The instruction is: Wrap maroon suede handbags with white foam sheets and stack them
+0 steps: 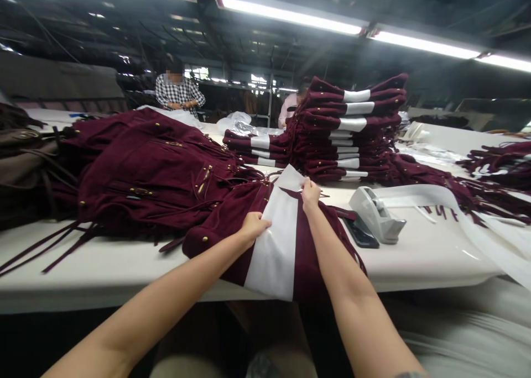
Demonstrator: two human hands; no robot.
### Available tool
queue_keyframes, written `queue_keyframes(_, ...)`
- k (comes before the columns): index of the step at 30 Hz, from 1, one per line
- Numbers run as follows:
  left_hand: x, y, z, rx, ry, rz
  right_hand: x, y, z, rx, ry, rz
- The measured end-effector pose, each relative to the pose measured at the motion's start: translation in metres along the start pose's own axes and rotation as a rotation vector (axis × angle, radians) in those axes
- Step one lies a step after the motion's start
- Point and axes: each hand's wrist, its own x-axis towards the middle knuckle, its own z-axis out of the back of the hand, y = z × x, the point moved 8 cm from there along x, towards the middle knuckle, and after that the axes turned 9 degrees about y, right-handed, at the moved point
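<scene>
A maroon bag (313, 256) lies at the table's front edge, with a wide white strip (276, 245) running across it. The strip's far end stands up off the bag. My right hand (310, 193) pinches that raised end at its right corner. Closed at the strip's left edge, my left hand (255, 226) has its thumb on the white surface; its other fingers are partly hidden.
Maroon bags (124, 168) are heaped at the left. Behind stands a tall stack of banded bags (352, 126). A tape dispenser (379, 215) and a phone (362, 231) sit at the right. Across the table is a person in a checked shirt (178, 93); another is partly hidden.
</scene>
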Motion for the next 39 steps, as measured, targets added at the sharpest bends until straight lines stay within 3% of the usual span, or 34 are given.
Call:
queue_keyframes(4, 0.035, -0.002, -0.003, 0.028, -0.024, 0.030, 0.004, 0.055, -0.009, -0.065, 0.032, 0.141)
queue_keyframes(7, 0.052, -0.007, -0.003, 0.043, -0.019, 0.022, -0.031, 0.068, -0.012, -0.261, 0.084, 0.270)
queue_keyframes(9, 0.059, -0.008, -0.003, 0.068, -0.015, 0.014, -0.062, 0.054, -0.018, -0.412, 0.192, 0.274)
queue_keyframes(11, 0.065, -0.007, -0.003, 0.109, -0.024, 0.000, -0.087, 0.027, -0.025, -0.537, 0.323, 0.188)
queue_keyframes(14, 0.067, -0.008, -0.003, 0.211, -0.055, -0.031, -0.101, -0.004, -0.030, -0.629, 0.419, 0.050)
queue_keyframes(18, 0.055, -0.021, 0.005, 0.412, -0.063, -0.075, -0.093, -0.008, -0.041, -0.631, 0.512, 0.009)
queue_keyframes(21, 0.027, -0.040, 0.020, 0.569, -0.032, -0.168, -0.096, 0.000, -0.042, -0.589, 0.642, 0.014)
queue_keyframes(25, -0.031, -0.055, 0.050, 0.697, 0.064, -0.339, -0.123, 0.012, -0.012, -0.428, 0.878, 0.025)
queue_keyframes(27, -0.059, -0.051, 0.061, 0.824, 0.177, -0.457, -0.140, 0.025, 0.017, -0.350, 0.945, 0.085)
queue_keyframes(30, -0.088, -0.037, 0.080, 0.999, 0.211, -0.580, -0.164, 0.044, 0.066, -0.381, 0.940, 0.151)
queue_keyframes(34, -0.108, -0.026, 0.089, 1.048, 0.180, -0.699, -0.196, 0.052, 0.100, -0.553, 0.958, 0.227)
queue_keyframes(39, -0.099, -0.026, 0.079, 1.159, 0.226, -0.627, -0.217, 0.042, 0.103, -0.843, 0.827, 0.327)
